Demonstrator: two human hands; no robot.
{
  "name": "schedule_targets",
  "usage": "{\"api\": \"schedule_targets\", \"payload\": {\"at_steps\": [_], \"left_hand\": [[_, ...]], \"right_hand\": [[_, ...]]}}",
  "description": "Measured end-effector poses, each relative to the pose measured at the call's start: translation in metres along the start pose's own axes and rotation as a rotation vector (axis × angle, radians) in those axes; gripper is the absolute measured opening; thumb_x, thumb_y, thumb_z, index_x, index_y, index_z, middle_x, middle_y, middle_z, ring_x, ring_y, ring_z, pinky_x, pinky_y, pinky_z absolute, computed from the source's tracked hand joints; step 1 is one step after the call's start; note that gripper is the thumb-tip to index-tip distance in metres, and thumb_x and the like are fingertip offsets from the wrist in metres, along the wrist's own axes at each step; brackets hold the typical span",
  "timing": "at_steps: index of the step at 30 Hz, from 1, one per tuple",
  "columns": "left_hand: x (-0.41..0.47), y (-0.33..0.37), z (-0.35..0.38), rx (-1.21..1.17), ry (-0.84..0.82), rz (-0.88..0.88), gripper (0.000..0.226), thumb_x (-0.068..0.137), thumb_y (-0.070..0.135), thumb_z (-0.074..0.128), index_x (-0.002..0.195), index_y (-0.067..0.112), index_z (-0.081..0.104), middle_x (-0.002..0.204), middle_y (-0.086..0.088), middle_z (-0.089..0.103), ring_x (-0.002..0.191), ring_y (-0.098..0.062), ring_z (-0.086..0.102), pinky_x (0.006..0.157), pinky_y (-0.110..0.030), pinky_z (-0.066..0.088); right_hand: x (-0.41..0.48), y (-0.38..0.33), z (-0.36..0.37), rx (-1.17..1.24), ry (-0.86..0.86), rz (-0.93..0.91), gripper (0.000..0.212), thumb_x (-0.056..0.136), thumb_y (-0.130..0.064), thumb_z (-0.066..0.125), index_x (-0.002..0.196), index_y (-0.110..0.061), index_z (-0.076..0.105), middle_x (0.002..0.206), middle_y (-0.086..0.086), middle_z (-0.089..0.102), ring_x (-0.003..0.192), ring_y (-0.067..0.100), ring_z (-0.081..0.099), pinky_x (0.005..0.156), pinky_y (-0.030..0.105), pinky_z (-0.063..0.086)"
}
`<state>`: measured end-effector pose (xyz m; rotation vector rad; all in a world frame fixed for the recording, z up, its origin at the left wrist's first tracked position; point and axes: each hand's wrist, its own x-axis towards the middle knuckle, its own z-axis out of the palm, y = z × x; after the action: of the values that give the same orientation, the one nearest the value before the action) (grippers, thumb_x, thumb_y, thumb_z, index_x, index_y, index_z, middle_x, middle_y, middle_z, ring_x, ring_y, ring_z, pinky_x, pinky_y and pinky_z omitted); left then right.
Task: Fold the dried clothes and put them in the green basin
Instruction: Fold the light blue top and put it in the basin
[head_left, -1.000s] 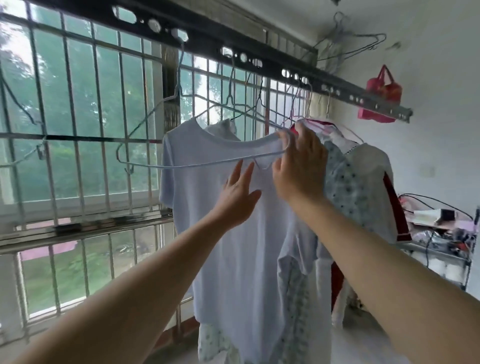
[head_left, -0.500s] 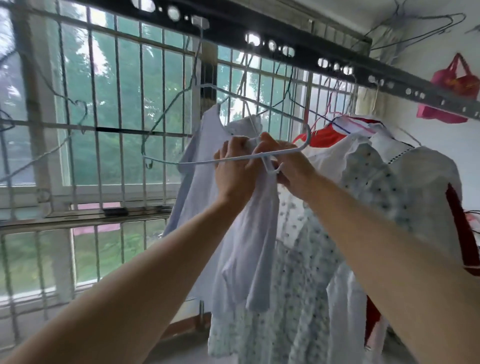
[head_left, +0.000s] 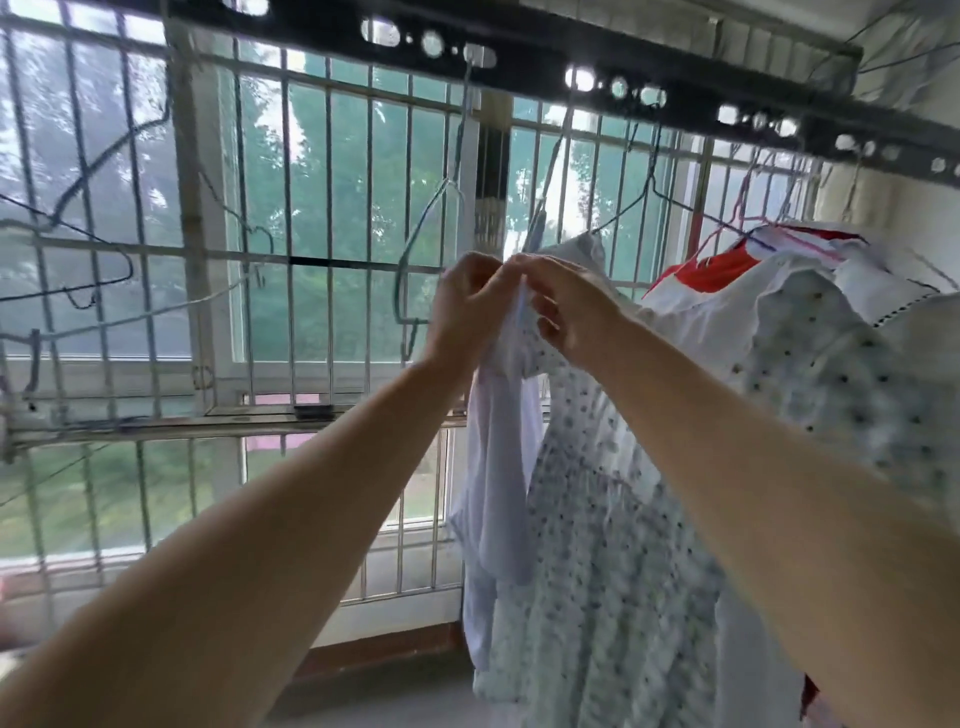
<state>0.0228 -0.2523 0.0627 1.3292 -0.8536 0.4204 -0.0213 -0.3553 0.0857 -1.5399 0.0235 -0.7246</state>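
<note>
By the window bars (head_left: 332, 208), your left hand (head_left: 462, 306) and right hand (head_left: 566, 306) pinch the white shirt (head_left: 498, 467) up high, likely to fold it.

pale white shirt (head_left: 498, 467), bunched, hanging limp

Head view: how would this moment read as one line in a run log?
left hand: grips white shirt; right hand: pinches shirt top; hanger: empty, on rail; green basin: not in view
</note>
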Motion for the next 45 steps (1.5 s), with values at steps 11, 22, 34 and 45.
{"api": "schedule_targets", "payload": {"at_steps": [11,22,34,45], "left_hand": [[-0.012,-0.033,-0.045,0.404,-0.047,0.353,0.037,0.073,0.006,0.072,0.06,0.02,0.041,0.069,0.01,0.043,0.064,-0.002,0.041,0.057,-0.007,0.033],[-0.038,-0.07,-0.076,0.492,-0.02,0.241,0.015,0.073,-0.003,0.068,0.068,0.006,0.057,0.087,-0.002,0.064,0.081,-0.015,0.057,0.064,-0.005,0.038],[-0.041,-0.078,-0.054,0.522,-0.307,0.076,0.029,0.089,-0.006,0.049,0.069,0.014,0.046,0.067,0.005,0.047,0.066,-0.014,0.049,0.058,-0.014,0.041],[-0.11,-0.127,-0.144,0.276,-0.408,-0.424,0.019,0.091,-0.001,0.054,0.085,0.017,0.053,0.084,-0.004,0.054,0.083,-0.014,0.056,0.061,-0.015,0.05]], "right_hand": [[0.013,0.005,0.021,-0.267,0.114,-0.171,0.014,0.09,-0.022,0.065,0.075,-0.021,0.065,0.078,0.001,0.066,0.073,0.012,0.057,0.063,0.019,0.052],[-0.004,-0.005,0.048,-0.07,0.03,-0.396,0.03,0.103,-0.03,0.033,0.086,-0.018,0.055,0.069,-0.006,0.069,0.054,0.001,0.055,0.05,0.015,0.036],[-0.033,0.09,-0.026,-0.483,0.186,0.014,0.03,0.095,-0.009,0.04,0.123,-0.013,0.05,0.124,0.014,0.057,0.097,0.021,0.054,0.08,0.034,0.046],[-0.121,0.251,0.055,-0.417,-0.855,0.554,0.042,0.076,-0.016,0.064,0.118,-0.013,0.059,0.115,0.008,0.063,0.109,0.02,0.059,0.102,0.035,0.045]]}}
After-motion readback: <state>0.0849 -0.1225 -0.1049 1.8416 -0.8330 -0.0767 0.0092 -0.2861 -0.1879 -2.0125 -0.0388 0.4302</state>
